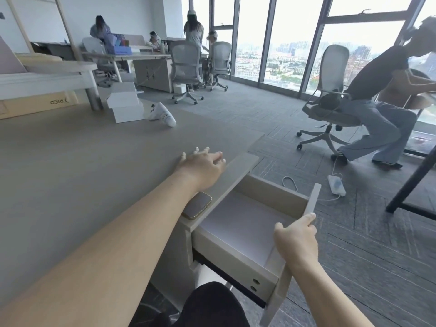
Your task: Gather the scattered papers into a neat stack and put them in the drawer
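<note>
The desk drawer (276, 277) stands pulled out to the right of the grey desk (82, 166). White papers (245, 230) lie flat on its floor. My right hand (295, 234) grips the top edge of the drawer front (313, 199). My left hand (203, 166) rests flat on the desk near its right edge, fingers spread, holding nothing. No loose papers show on the desk top.
A phone (197, 205) lies on the desk by my left wrist. White boxes (125, 105) and a white bag (162, 114) sit at the desk's far side. A person sits on an office chair (330, 95) to the right. A power strip (336, 187) lies on the carpet.
</note>
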Motion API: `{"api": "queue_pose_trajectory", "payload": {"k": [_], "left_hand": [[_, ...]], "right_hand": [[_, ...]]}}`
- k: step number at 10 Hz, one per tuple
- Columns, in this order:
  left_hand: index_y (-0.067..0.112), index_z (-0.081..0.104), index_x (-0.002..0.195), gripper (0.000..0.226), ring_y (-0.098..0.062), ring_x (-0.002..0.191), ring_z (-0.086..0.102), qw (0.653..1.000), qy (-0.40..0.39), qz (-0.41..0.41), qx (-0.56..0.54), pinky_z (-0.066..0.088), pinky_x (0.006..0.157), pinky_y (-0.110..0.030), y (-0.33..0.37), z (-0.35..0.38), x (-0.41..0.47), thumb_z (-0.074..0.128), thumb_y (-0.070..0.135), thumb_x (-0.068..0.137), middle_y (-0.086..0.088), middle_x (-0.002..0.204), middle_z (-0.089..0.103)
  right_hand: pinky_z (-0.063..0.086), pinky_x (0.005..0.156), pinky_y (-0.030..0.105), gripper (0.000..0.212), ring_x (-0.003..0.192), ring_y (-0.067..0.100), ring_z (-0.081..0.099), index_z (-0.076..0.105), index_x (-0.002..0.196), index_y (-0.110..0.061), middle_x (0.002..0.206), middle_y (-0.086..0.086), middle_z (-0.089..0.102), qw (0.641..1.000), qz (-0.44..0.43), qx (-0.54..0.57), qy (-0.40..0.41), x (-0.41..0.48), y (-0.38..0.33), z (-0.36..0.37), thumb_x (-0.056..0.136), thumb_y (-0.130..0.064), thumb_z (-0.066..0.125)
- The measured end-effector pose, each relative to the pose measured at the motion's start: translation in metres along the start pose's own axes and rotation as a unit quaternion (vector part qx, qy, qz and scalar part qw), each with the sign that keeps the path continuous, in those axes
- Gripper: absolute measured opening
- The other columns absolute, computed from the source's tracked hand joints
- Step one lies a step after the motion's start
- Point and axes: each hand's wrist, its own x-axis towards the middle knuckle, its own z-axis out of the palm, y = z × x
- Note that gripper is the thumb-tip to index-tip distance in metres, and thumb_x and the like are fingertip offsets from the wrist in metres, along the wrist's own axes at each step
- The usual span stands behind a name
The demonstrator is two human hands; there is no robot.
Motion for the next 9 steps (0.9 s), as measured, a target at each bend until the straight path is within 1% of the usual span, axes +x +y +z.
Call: {"api": "queue_pose_trajectory", "payload": {"k": [1, 2, 3, 4, 5, 6, 7, 8, 9], "left_hand": [[0.035, 0.03, 0.146, 0.048, -0.023, 0.149, 0.008, 1.0, -0.003, -0.001, 0.002, 0.002, 0.119, -0.045, -0.003, 0.002, 0.005, 0.021, 0.038, 0.099, -0.003, 0.161, 0.017], [0.035, 0.029, 0.147, 0.048, -0.023, 0.149, 0.008, 1.0, -0.003, 0.002, 0.01, 0.002, 0.118, -0.045, -0.003, 0.003, 0.006, 0.021, 0.035, 0.099, -0.002, 0.161, 0.016], [0.035, 0.029, 0.147, 0.048, -0.022, 0.149, 0.007, 1.0, -0.004, 0.005, 0.008, 0.001, 0.118, -0.045, -0.004, 0.003, 0.007, 0.021, 0.034, 0.1, -0.001, 0.162, 0.015], [0.036, 0.028, 0.147, 0.048, -0.021, 0.15, 0.006, 1.0, -0.005, 0.0, 0.008, 0.0, 0.119, -0.045, -0.005, 0.003, 0.009, 0.021, 0.034, 0.099, 0.0, 0.162, 0.014], [0.037, 0.027, 0.147, 0.048, -0.02, 0.15, 0.004, 1.0, -0.006, 0.003, 0.008, -0.001, 0.119, -0.045, -0.005, 0.003, 0.009, 0.02, 0.034, 0.1, 0.0, 0.162, 0.013], [0.037, 0.027, 0.147, 0.048, -0.02, 0.15, 0.004, 1.0, -0.011, 0.004, 0.002, 0.0, 0.119, -0.045, -0.004, 0.003, 0.009, 0.021, 0.034, 0.099, 0.001, 0.162, 0.012], [0.037, 0.027, 0.147, 0.048, -0.021, 0.15, 0.005, 1.0, -0.003, 0.007, 0.009, 0.0, 0.119, -0.045, -0.005, 0.004, 0.011, 0.021, 0.034, 0.099, 0.001, 0.162, 0.013], [0.037, 0.028, 0.147, 0.048, -0.021, 0.15, 0.005, 1.0, -0.006, -0.006, -0.008, 0.001, 0.119, -0.045, -0.004, 0.003, 0.011, 0.021, 0.034, 0.099, 0.001, 0.162, 0.013], [0.034, 0.031, 0.146, 0.047, -0.017, 0.149, 0.008, 0.996, 0.014, -0.004, -0.092, 0.002, 0.12, -0.041, -0.004, 0.002, 0.008, 0.025, 0.036, 0.099, 0.001, 0.161, 0.019]], "right_hand": [[0.044, 0.094, 0.043, 0.089, 0.118, 0.044, 0.051, -0.006, 0.15, 0.006, 0.147, 0.03, 0.029, 1.0, -0.011, 0.014, -0.011, -0.001, -0.018, 0.017, 0.089, -0.027, 0.05], [0.044, 0.095, 0.042, 0.09, 0.121, 0.043, 0.048, -0.006, 0.15, 0.005, 0.147, 0.027, 0.029, 0.999, -0.016, 0.046, -0.021, 0.0, -0.042, 0.038, 0.087, -0.027, 0.049], [0.036, 0.106, 0.042, 0.083, 0.131, 0.041, 0.04, -0.003, 0.151, 0.005, 0.151, 0.026, 0.026, 0.993, -0.009, 0.117, -0.025, 0.0, -0.069, 0.058, 0.091, -0.03, 0.044], [0.018, 0.118, 0.042, 0.076, 0.145, 0.035, 0.02, -0.001, 0.153, -0.001, 0.159, 0.022, 0.013, 0.972, -0.001, 0.23, -0.05, 0.002, -0.091, 0.077, 0.098, -0.042, 0.031], [0.016, 0.119, 0.044, 0.074, 0.148, 0.029, 0.018, 0.009, 0.153, -0.005, 0.161, 0.015, 0.016, 0.94, 0.021, 0.324, -0.103, 0.007, -0.104, 0.09, 0.096, -0.051, 0.021], [0.023, 0.117, 0.042, 0.07, 0.145, 0.025, 0.028, 0.03, 0.15, -0.012, 0.158, 0.01, 0.03, 0.926, 0.028, 0.341, -0.16, 0.014, -0.111, 0.094, 0.094, -0.049, 0.012], [0.035, 0.112, 0.044, 0.063, 0.136, 0.028, 0.043, 0.044, 0.143, -0.012, 0.149, 0.011, 0.044, 0.916, 0.03, 0.359, -0.175, 0.021, -0.114, 0.097, 0.095, -0.048, 0.022], [0.031, 0.113, 0.04, 0.056, 0.136, 0.028, 0.042, 0.041, 0.143, -0.012, 0.152, 0.008, 0.04, 0.922, 0.023, 0.341, -0.184, 0.014, -0.113, 0.086, 0.1, -0.041, 0.022], [0.026, 0.109, 0.033, 0.05, 0.138, 0.022, 0.037, 0.035, 0.146, -0.012, 0.153, 0.005, 0.036, 0.907, 0.007, 0.373, -0.196, 0.009, -0.108, 0.074, 0.103, -0.034, 0.019]]}}
